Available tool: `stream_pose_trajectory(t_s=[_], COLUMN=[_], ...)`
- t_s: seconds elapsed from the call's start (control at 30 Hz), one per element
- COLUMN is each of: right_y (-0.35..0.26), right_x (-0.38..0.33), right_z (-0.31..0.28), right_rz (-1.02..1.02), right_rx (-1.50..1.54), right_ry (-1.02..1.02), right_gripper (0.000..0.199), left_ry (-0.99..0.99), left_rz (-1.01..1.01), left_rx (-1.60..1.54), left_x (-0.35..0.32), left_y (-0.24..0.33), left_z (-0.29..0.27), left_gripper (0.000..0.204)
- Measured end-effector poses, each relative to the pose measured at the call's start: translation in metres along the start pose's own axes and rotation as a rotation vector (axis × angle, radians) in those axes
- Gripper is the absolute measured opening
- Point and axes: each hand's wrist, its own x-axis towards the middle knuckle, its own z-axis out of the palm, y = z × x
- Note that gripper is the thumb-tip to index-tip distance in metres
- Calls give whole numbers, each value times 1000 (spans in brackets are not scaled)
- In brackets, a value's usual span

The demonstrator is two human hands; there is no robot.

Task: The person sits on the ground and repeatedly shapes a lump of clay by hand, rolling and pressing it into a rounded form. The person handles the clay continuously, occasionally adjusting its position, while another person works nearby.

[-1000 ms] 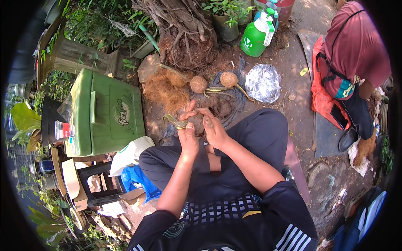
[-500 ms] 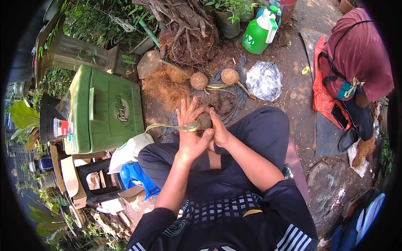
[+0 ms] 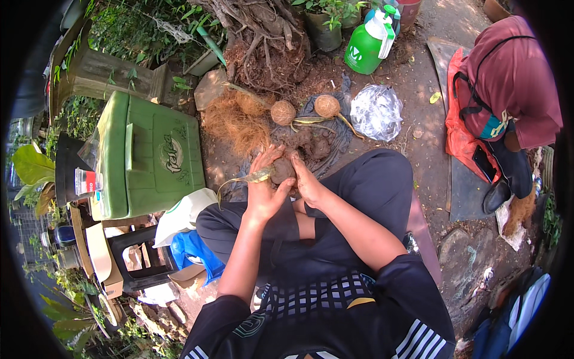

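Observation:
Between my palms I hold a ball of brown soil [image 3: 283,171]. My left hand [image 3: 263,190] cups its left side, thumb toward me, with fingers smeared with mud. On the other side my right hand [image 3: 308,184] presses with straight fingers held together. A long yellow-green leaf [image 3: 258,176] sticks out of the ball, lies across the back of my left hand and droops to the left. Just beyond my fingers is loose wet soil [image 3: 318,148] on a dark sheet [image 3: 343,133]. Two fibre-wrapped balls [image 3: 283,112] with trailing leaves sit farther off.
Brown coconut fibre [image 3: 236,125] lies beyond my left hand. Left stands a green cooler box [image 3: 161,161]. Ahead are a clear plastic bag [image 3: 376,112], a green spray bottle [image 3: 363,52] and a rooted trunk [image 3: 263,42]. Another person [image 3: 508,78] sits at right.
Both hands have shifted slightly with the soil ball, and more of it shows between them. My left fingers are less spread. The leaf's free end hangs lower.

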Motion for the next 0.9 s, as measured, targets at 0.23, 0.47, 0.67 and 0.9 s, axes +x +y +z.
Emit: stream_pose_trajectory(t_s=[0.23,0.47,0.67,0.9], right_y=[-6,4,7,10], right_x=[-2,4,9,9], right_z=[-2,-1,-13,-9], right_rz=[64,-224,-360,-375], right_rx=[-96,12,-56,-200], right_ry=[-90,-98,-105,-80], right_gripper=[68,55,32,49], left_ry=[-19,102,174,151], left_rz=[-4,97,4,46], left_rx=[-87,76,-62,-138], left_x=[1,-1,-4,2], left_y=[-5,3,6,-2], left_z=[-2,11,30,20], left_gripper=[65,79,66,56])
